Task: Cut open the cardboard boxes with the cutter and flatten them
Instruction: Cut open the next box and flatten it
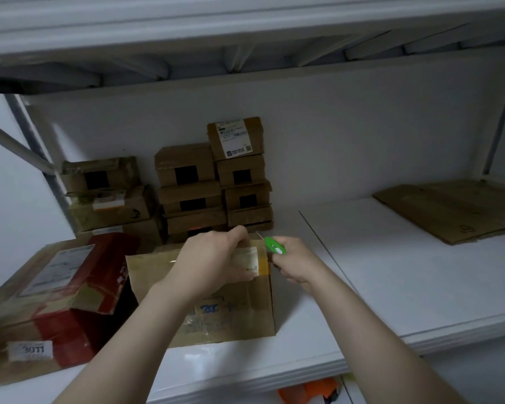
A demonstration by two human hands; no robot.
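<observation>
cardboard box point(233, 313) near shelf point(391, 272) front edge | left hand point(213, 258) fingers curled over its top, holding | right hand point(296, 263) fingers wrapped round green cutter point(274, 246) at box's top-right corner | judged light, stiff, tape slick: brace top rim

Left hand point(213, 260) and right hand point(296, 262) are bare, as are both forearms, apparently to the elbows.

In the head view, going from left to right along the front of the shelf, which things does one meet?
red box → brown box → cutter → flat cardboard
</observation>
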